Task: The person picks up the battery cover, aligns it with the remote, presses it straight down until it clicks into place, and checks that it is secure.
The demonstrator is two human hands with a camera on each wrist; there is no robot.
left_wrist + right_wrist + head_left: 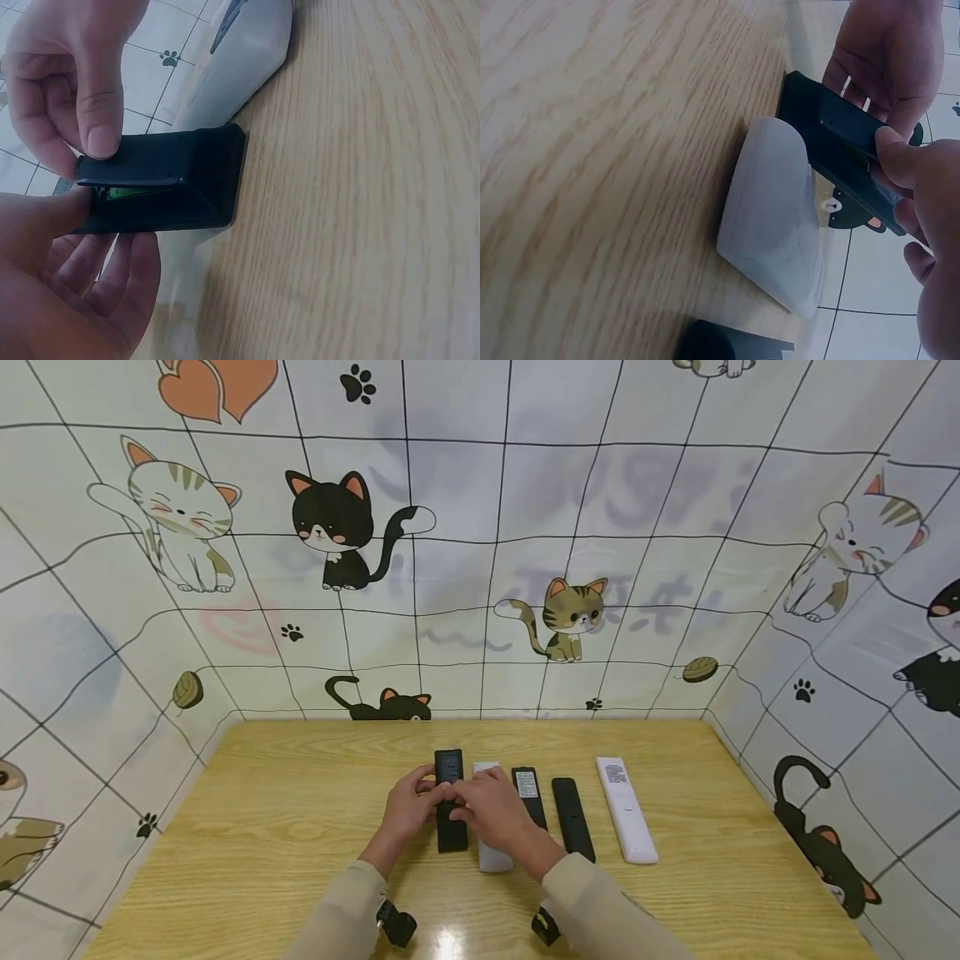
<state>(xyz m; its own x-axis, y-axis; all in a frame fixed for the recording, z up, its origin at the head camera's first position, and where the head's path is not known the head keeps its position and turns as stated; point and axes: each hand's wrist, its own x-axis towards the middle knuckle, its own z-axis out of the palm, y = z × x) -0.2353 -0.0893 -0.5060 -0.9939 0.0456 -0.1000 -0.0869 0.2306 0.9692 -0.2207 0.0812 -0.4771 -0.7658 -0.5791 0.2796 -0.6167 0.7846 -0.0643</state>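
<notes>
A black remote control [452,837] lies back side up on the wooden table, with its battery cover [142,161] tilted up at one end. Through the gap under the cover, a green battery [133,193] shows in the left wrist view. My left hand [408,807] holds the remote by its sides. The cover's raised end is pinched between thumb and fingers of my right hand [491,806]. Just right of the remote lies a white remote [494,860], partly hidden under the right hand and wrist.
Farther right lie a black remote with a white label [527,785], a plain black remote [573,818] and a long white remote [627,814]. A cat-patterned white cloth [465,568] rises behind and beside the table [300,810].
</notes>
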